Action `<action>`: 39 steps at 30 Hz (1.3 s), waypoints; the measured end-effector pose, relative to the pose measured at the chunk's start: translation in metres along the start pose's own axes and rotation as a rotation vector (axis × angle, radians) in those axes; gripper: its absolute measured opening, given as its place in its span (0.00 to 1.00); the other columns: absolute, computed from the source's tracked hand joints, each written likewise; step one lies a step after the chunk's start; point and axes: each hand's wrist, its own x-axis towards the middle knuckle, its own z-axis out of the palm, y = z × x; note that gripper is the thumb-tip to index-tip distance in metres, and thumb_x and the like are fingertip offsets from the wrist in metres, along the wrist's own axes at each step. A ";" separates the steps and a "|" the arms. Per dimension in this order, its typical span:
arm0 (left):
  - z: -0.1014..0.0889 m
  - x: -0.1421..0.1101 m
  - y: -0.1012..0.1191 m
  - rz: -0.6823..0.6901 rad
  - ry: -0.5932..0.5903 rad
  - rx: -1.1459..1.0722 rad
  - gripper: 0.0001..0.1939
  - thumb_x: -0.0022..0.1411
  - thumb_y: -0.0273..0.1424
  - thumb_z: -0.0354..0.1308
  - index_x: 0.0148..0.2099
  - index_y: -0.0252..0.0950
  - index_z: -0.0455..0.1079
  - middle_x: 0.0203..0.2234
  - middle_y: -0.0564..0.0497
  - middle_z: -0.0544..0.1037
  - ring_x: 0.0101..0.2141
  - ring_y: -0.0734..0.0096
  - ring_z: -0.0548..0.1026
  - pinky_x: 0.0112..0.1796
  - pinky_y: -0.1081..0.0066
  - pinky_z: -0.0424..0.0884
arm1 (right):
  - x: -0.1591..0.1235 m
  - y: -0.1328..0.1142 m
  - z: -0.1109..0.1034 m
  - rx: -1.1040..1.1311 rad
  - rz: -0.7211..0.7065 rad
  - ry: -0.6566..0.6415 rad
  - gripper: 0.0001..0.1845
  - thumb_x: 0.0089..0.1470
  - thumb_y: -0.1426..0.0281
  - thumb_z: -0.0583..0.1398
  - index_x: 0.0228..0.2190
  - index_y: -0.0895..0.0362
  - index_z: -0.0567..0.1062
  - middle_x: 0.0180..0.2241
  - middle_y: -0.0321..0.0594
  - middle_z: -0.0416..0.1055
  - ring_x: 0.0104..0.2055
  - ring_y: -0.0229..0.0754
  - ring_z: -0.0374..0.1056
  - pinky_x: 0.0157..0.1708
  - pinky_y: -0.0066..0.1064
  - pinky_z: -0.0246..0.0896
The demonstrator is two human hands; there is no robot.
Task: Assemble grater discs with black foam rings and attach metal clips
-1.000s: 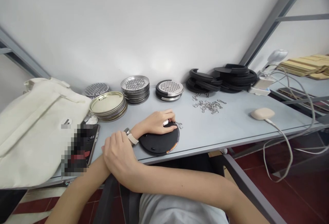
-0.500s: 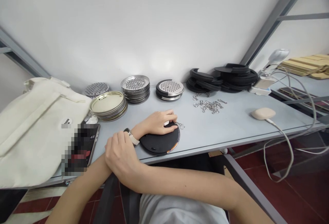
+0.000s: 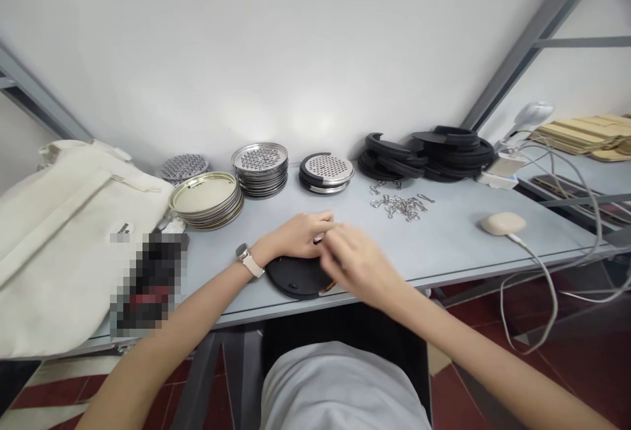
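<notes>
A round black plastic disc (image 3: 298, 277) lies near the table's front edge, a strip of orange showing on its rim. My left hand (image 3: 298, 235), watch on its wrist, rests on the disc's far side with fingers curled round its edge. Against those fingertips is my right hand (image 3: 355, 256), fingers pinched together and a little blurred. Whatever sits between the fingertips is hidden; the wire clip seen there earlier is covered. Beyond the hands lie several loose metal wire clips (image 3: 400, 206).
Along the wall stand gold-coloured lids (image 3: 204, 194), stacked metal grater discs (image 3: 260, 159), a grater disc in a black holder (image 3: 327, 168) and black plastic rings (image 3: 451, 147). A cream bag (image 3: 73, 239) is at left, a beige corded device (image 3: 503, 223) at right.
My right hand has left my left wrist and moved right and forward to the left fingertips, covering the clip. My left hand has stayed on the disc.
</notes>
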 end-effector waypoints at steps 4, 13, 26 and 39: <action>-0.001 0.001 0.002 -0.003 -0.006 0.037 0.11 0.66 0.37 0.48 0.39 0.37 0.68 0.34 0.51 0.68 0.29 0.75 0.67 0.33 0.74 0.61 | -0.027 0.043 -0.006 0.089 0.317 -0.044 0.04 0.61 0.70 0.50 0.36 0.57 0.64 0.34 0.43 0.64 0.37 0.43 0.62 0.38 0.35 0.59; 0.000 0.002 0.002 -0.001 -0.017 0.041 0.11 0.67 0.37 0.47 0.38 0.38 0.68 0.33 0.52 0.67 0.29 0.74 0.67 0.33 0.73 0.61 | -0.042 0.047 0.006 0.326 0.340 -0.183 0.06 0.63 0.69 0.49 0.36 0.55 0.66 0.35 0.42 0.64 0.38 0.42 0.63 0.40 0.35 0.61; 0.000 0.001 0.004 -0.009 -0.002 0.077 0.10 0.66 0.37 0.49 0.41 0.38 0.68 0.33 0.52 0.68 0.28 0.75 0.66 0.32 0.74 0.60 | -0.037 0.050 -0.001 0.403 0.385 -0.208 0.13 0.64 0.68 0.47 0.30 0.56 0.66 0.30 0.39 0.64 0.33 0.38 0.62 0.37 0.32 0.60; 0.001 0.001 0.003 -0.096 0.038 -0.048 0.15 0.61 0.35 0.53 0.49 0.38 0.59 0.32 0.54 0.70 0.30 0.73 0.69 0.32 0.73 0.63 | -0.029 0.055 0.008 0.473 0.499 -0.257 0.13 0.63 0.65 0.48 0.28 0.56 0.64 0.23 0.32 0.63 0.25 0.36 0.58 0.26 0.27 0.53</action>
